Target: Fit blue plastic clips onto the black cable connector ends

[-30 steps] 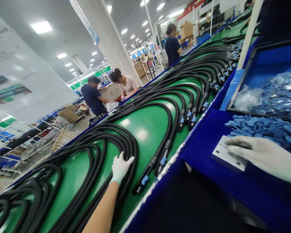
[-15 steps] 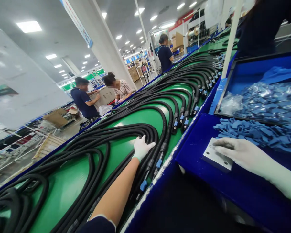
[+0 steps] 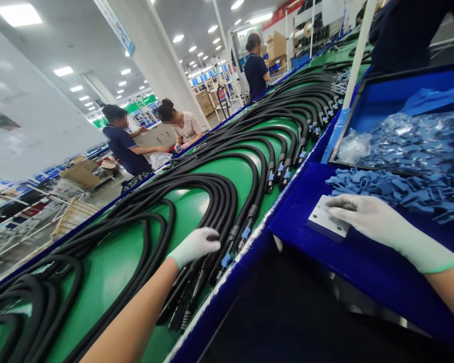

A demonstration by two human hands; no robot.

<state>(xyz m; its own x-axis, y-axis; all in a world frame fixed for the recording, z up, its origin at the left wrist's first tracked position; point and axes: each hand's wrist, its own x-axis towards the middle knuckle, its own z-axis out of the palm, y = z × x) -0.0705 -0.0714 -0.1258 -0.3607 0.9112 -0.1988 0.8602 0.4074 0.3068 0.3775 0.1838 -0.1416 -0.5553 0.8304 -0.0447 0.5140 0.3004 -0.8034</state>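
Note:
My left hand point(image 3: 197, 246), in a white glove with dark fingertips, is closed over a black ribbed hose near the front ends of a bundle of hoses point(image 3: 227, 201). The palm hides the exact grip. Just beyond it lie hose ends with metal fittings and blue clips point(image 3: 227, 259). To the right, my gloved right hand point(image 3: 363, 217) has its bent fingers and thumb against the top of a metal block point(image 3: 323, 218) with drilled holes. Whether a small piece sits between those fingers is hidden. Beside that hand is a pile of loose blue clips point(image 3: 401, 194).
The green belt point(image 3: 109, 272) carries many looped hoses, bordered by a blue edge with a ragged white strip point(image 3: 257, 242). A tray point(image 3: 450, 80) holds bagged blue clips point(image 3: 412, 146). A pole point(image 3: 359, 58) rises beside it. Several people stand along the line.
My left hand has come nearer along the hoses, going from spread fingers to a closed grip. My right hand stays at the metal block. The camera view has shifted slightly.

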